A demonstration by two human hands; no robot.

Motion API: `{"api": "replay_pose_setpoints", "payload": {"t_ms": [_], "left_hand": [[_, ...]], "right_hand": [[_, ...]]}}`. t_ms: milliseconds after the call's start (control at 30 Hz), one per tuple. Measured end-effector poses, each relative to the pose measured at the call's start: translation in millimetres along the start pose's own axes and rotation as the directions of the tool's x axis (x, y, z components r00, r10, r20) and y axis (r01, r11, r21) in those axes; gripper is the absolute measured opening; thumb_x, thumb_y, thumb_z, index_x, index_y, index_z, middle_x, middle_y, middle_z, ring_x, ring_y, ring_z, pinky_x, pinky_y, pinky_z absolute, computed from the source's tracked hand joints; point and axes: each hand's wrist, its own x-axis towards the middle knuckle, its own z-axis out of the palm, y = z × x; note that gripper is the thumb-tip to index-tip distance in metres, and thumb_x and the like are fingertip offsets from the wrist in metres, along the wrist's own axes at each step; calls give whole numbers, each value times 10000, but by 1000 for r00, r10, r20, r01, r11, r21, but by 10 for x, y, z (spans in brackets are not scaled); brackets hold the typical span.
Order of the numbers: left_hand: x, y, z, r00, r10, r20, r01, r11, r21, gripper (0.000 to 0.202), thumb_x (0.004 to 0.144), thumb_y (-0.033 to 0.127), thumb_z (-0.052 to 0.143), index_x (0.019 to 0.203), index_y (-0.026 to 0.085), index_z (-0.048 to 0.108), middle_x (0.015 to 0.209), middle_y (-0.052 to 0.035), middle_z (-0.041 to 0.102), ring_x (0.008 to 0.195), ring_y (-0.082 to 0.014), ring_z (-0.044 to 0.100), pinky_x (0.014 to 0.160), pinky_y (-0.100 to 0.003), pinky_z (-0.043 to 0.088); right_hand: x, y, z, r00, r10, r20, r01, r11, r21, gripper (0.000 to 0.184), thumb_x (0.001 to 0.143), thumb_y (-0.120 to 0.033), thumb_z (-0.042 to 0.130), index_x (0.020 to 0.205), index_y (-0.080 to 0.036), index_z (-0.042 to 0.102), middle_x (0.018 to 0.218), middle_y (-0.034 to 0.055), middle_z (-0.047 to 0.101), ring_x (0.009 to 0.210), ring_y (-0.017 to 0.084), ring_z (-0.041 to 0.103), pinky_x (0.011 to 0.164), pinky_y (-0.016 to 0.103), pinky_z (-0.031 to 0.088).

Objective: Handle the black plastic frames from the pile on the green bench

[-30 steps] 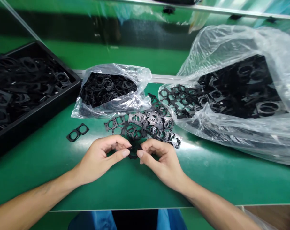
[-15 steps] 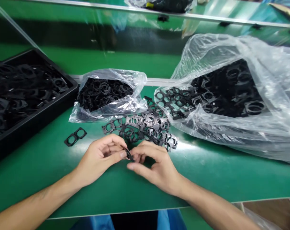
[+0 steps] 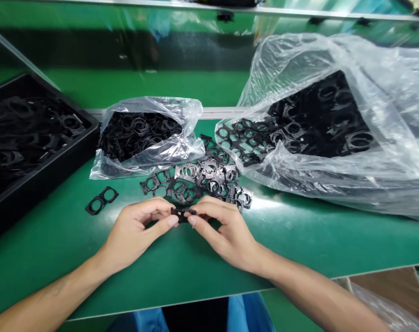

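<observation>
Between my two hands is a small black plastic part (image 3: 182, 214), seen nearly edge-on. My left hand (image 3: 140, 233) pinches its left end between thumb and fingers. On its right end, my right hand (image 3: 226, 230) has a similar pinch. Whether it is one piece or two fitted together I cannot tell. Just beyond my fingers lies a loose pile of flat black frames (image 3: 209, 177) with round openings. To the left, two black frames (image 3: 101, 200) rest on the table, touching each other.
A black bin (image 3: 74, 143) full of black parts stands at the left. Behind the pile is a small clear bag (image 3: 192, 154) of thin black rings. A large clear bag (image 3: 299, 186) of black frames spreads over the right of the green table (image 3: 299, 249).
The black part has turned from slanted to nearly level. My right thumb and fingers have closed on its right end. The whole view has shifted slightly.
</observation>
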Motion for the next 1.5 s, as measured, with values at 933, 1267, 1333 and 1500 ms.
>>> {"api": "replay_pose_setpoints", "payload": {"t_ms": [933, 1267, 1333, 1500], "left_hand": [[28, -21, -25, 990, -80, 115, 88, 994, -67, 153, 823, 275, 752, 716, 170, 719, 650, -16, 738, 583, -120, 637, 564, -184, 483], [54, -27, -38, 961, -98, 259, 137, 981, -139, 142, 873, 265, 723, 787, 178, 794, 723, -40, 776, 624, -119, 645, 578, -179, 483], [60, -27, -53, 954, -106, 280, 152, 977, -149, 159, 869, 271, 731, 762, 173, 796, 718, -46, 773, 625, -123, 640, 586, -186, 486], [64, -26, -53, 953, -108, 282, 157, 975, -160, 160, 843, 264, 760, 720, 164, 780, 676, -36, 750, 589, -104, 602, 558, -172, 463]], "right_hand": [[47, -18, 24, 961, 265, 77, -274, 890, 365, 350, 967, -431, 664, 745, -161, 651, 706, -8, 610, 677, 124, 558, 659, 244, 438], [56, -18, -14, 961, 243, 131, -273, 904, 329, 332, 1003, -387, 614, 764, -158, 634, 719, -5, 611, 683, 124, 551, 665, 238, 423], [61, -16, -25, 961, 244, 131, -275, 902, 334, 327, 1006, -370, 610, 759, -157, 630, 714, -7, 607, 681, 122, 543, 664, 237, 418], [61, -32, -26, 956, 262, 131, -292, 894, 341, 355, 996, -407, 624, 745, -156, 629, 700, -9, 599, 672, 122, 533, 656, 243, 406]]}}
